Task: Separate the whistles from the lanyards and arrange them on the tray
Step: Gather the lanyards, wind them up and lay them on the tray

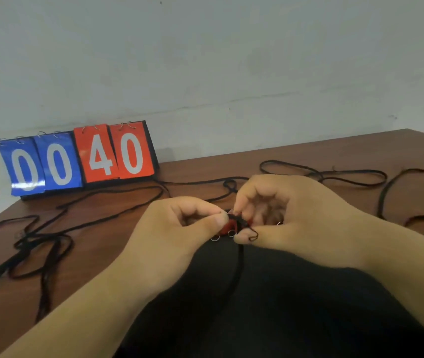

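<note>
Lanyards of thin black cord (25, 244) lie in loose loops to the left, along the back and to the right, most with no whistle showing on them. This suggests the separating is well under way, though the blur hides whether anything small still hangs on them. A broad dark mass (257, 306) fills the foreground under the forearms. I cannot tell whether it is the tray or clothing, and no whistle is seen set out anywhere.

The right hand (296, 213) has its fingers curled round a small red plastic whistle (227, 226), held above that mass between both hands. The left hand (180, 228) pinches the whistle's black cord end (234, 218) between thumb and forefinger. Small silver split rings (215, 238) show just below, so this one seems mid-detachment.

A pale grey wall (205, 60) stands behind. The brown wooden counter (283, 156) meets it, carrying a blue-and-red flip scoreboard (76, 161) reading 00 40.
</note>
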`<action>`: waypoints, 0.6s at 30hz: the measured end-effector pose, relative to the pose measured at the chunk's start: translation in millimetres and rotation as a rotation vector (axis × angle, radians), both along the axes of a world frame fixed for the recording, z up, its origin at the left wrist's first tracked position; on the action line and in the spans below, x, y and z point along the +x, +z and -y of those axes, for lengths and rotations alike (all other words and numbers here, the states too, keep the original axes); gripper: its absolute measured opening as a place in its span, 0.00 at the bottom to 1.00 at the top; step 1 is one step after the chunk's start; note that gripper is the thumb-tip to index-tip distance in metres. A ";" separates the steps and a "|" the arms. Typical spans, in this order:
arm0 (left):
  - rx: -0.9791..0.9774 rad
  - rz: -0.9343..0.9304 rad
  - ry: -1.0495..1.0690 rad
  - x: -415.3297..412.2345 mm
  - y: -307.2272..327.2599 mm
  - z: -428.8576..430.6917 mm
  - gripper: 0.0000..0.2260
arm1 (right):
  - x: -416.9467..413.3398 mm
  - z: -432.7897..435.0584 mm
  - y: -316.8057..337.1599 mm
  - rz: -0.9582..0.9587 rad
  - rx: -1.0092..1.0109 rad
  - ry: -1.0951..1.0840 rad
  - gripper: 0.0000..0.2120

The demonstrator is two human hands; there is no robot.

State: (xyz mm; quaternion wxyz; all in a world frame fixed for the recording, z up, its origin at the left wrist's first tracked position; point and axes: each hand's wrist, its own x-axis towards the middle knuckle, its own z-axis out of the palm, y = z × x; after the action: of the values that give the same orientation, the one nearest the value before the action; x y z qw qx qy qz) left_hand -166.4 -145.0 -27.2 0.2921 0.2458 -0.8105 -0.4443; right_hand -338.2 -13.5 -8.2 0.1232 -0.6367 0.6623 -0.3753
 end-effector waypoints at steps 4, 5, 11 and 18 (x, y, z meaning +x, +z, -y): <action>-0.012 -0.012 -0.021 1.7 3.1 -1.1 0.06 | 0.5 0.6 -4.2 -0.017 -0.046 -0.033 0.06; -0.015 -0.006 -0.027 2.0 3.2 0.3 0.05 | 0.4 0.6 -3.7 0.006 -0.058 -0.033 0.07; 0.203 0.086 -0.273 0.3 1.3 0.7 0.12 | -0.9 0.3 -0.6 0.112 -0.121 -0.010 0.05; 0.291 -0.050 -0.185 4.5 9.3 10.7 0.02 | -10.5 4.1 -2.2 0.137 -0.135 -0.126 0.07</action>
State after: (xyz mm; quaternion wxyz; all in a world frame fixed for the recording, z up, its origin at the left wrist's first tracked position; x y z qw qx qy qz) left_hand -161.8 -155.7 -17.9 0.2312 0.1986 -0.7492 -0.5881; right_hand -348.8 -17.7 -10.4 0.1010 -0.5736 0.6642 -0.4687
